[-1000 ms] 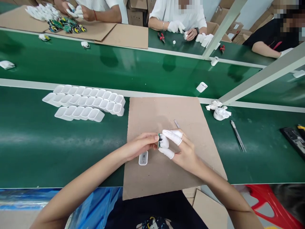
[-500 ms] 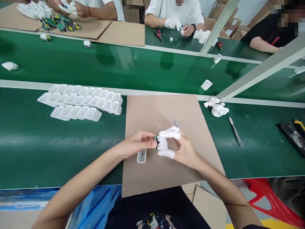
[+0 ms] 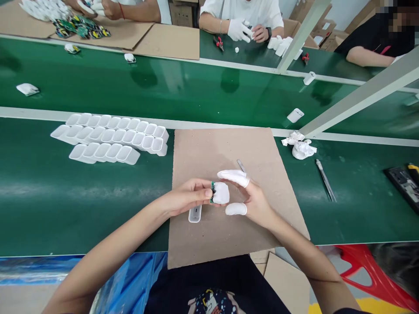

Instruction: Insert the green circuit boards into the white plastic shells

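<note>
My left hand (image 3: 188,198) pinches a small green circuit board with a white wrapped block (image 3: 221,193) on it, thumb on the board's edge. Around the block's right side, my right hand (image 3: 253,198) holds its fingers apart, with white finger cots on the thumb and at least one finger; it looks clear of the block. Under my left hand a white plastic case (image 3: 195,214) lies with its open side up, partly covered. Beneath both hands is a cardboard sheet (image 3: 229,244). Tweezers (image 3: 241,165) lie beyond my right fingers, partly hidden.
Rows of white open cases (image 3: 111,136) stand at left. Crumpled white material (image 3: 303,149), a metal tool (image 3: 325,179) and a black device (image 3: 403,187) lie at right. A green conveyor belt (image 3: 183,96) carries a few white pieces. Co-workers sit across, and a slanted white post (image 3: 353,93) rises at right.
My right fingers have spread and come away from the white block. My left hand has shifted the board slightly left. Pieces on the belt have moved right.
</note>
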